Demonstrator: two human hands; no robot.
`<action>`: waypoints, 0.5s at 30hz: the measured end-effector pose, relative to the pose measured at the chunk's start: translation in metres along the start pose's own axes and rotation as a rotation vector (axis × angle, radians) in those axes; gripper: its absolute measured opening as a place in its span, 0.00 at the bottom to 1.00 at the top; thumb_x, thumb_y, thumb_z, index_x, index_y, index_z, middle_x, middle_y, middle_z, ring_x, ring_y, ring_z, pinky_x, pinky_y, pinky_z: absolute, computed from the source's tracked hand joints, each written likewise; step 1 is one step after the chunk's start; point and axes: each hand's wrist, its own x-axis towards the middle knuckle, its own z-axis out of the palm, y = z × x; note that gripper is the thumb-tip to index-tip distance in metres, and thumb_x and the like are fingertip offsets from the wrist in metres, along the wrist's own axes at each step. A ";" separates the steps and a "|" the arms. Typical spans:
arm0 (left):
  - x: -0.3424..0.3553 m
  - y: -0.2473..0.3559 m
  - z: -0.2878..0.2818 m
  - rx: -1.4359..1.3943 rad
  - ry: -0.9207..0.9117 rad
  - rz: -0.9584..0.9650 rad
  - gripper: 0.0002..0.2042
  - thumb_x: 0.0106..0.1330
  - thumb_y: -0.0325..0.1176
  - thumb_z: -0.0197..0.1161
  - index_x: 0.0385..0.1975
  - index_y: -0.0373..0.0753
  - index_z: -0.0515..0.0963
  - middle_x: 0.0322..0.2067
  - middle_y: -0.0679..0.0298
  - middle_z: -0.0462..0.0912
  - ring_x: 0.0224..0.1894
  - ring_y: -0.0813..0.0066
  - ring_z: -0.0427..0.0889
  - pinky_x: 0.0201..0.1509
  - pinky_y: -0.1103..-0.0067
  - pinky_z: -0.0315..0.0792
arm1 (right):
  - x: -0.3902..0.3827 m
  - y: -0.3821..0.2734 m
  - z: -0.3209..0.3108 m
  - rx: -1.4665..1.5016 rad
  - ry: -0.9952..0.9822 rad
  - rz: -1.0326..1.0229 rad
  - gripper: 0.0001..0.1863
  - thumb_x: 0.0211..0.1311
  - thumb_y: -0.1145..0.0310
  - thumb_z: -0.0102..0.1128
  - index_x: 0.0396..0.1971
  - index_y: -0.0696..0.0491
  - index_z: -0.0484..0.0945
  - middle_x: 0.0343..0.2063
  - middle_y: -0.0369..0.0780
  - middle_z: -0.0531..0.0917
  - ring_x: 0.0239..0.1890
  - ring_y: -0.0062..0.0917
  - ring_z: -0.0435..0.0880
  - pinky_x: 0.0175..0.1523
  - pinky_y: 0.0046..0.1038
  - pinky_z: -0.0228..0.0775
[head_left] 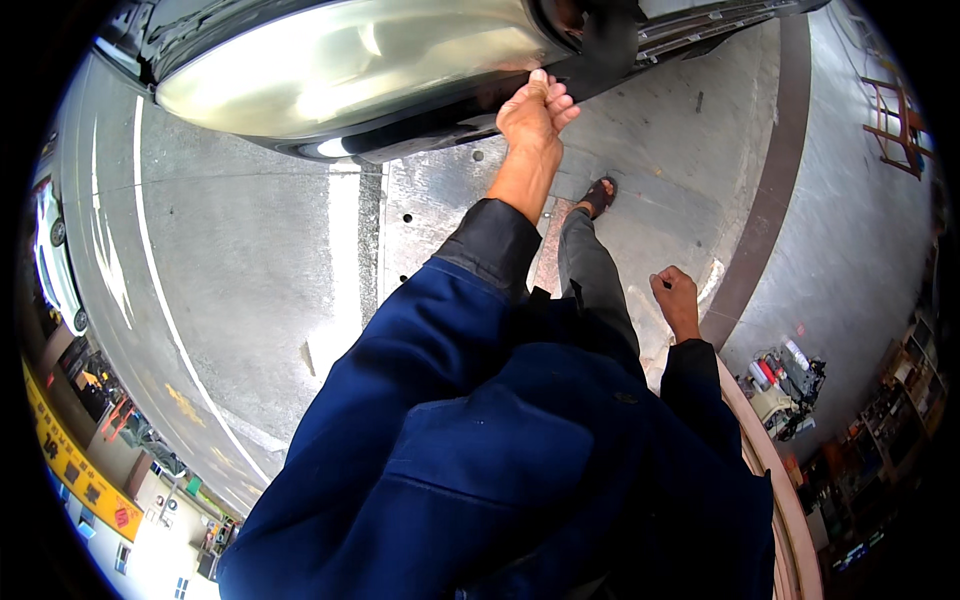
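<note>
A long, yellowed car headlight (350,70) with a glossy surface spans the top of the view, set in a dark car body. My left hand (535,112) reaches up to the lower edge of the headlight, near its right end. Its fingers are curled and pressed together, thumb uppermost; whatever they pinch, if anything, is hidden. Down by my right side hangs my right hand (678,300), closed in a loose fist, apart from the car. Nothing shows in it.
A black grille (700,30) continues right of the headlight. Below lies concrete paving with a dark brown strip (785,150). A wooden stool (895,130) stands far right, and tools and bottles (785,380) lie on the floor. A white car (55,250) is on the road at left.
</note>
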 end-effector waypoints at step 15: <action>0.012 -0.076 0.066 -0.426 -0.201 -0.308 0.55 0.48 0.91 0.39 0.41 0.34 0.74 0.40 0.52 0.80 0.40 0.53 0.79 0.51 0.50 0.79 | -0.011 -0.041 -0.021 -0.065 0.068 -0.168 0.13 0.62 0.67 0.69 0.27 0.62 0.78 0.21 0.46 0.82 0.24 0.28 0.82 0.35 0.31 0.74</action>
